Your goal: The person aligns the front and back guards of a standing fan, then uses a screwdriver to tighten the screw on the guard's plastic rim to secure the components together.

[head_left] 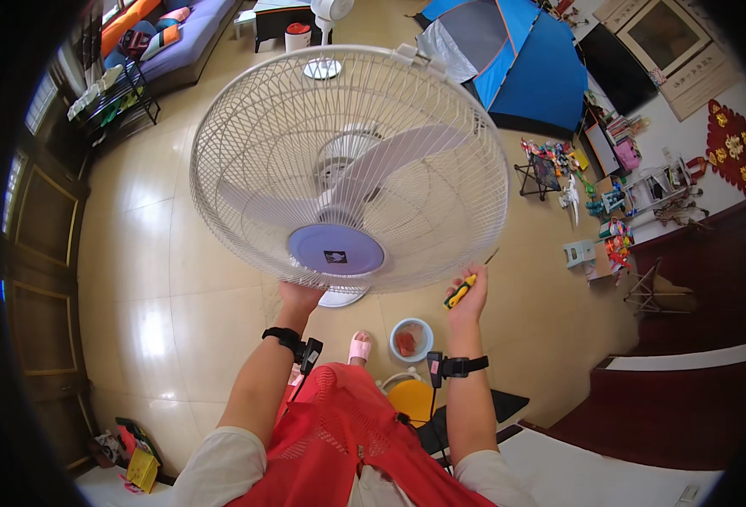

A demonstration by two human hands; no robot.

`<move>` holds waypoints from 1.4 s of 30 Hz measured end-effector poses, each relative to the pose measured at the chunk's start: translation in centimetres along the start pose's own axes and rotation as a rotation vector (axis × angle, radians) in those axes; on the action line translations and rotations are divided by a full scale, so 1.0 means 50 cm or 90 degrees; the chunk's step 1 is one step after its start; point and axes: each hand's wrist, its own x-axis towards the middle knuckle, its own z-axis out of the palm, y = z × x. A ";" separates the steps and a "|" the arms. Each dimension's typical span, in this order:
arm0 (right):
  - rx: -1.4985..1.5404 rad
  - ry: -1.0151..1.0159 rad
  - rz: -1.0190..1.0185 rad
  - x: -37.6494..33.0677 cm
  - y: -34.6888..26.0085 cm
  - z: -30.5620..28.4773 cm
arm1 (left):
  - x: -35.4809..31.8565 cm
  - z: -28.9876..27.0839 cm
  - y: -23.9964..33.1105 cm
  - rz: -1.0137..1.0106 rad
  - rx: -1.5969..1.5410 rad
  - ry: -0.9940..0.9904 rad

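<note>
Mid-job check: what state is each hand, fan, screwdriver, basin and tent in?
Near white fan: caged; blades look stopped.
Left hand: at that fan's lower edge, fingers partly hidden.
Yellow-and-green screwdriver: held, handle and shaft visible.
Right hand: closed around the screwdriver.
Light-blue basin: upright, holding something reddish.
Blue tent: pitched, entrance open.
Far white fan: standing upright.

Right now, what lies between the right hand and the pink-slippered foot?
In the head view, a pale blue basin on the floor, with something reddish inside, shows between the right hand and that foot.
</note>
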 end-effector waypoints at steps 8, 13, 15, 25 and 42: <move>-0.156 -0.329 -0.240 0.016 -0.128 0.043 | 0.019 -0.042 0.015 -0.009 0.082 -0.067; -0.283 -0.460 -0.294 0.060 -0.154 0.025 | 0.017 -0.052 0.014 -0.010 0.081 -0.039; -0.289 -0.446 -0.284 0.063 -0.153 0.029 | 0.009 -0.057 0.025 -0.004 0.083 -0.023; -0.321 -0.437 -0.330 0.069 -0.159 0.017 | -0.055 0.050 0.122 0.372 0.453 0.415; -0.374 -0.410 -0.261 0.003 -0.207 0.047 | -0.155 0.846 0.037 0.478 1.663 -0.460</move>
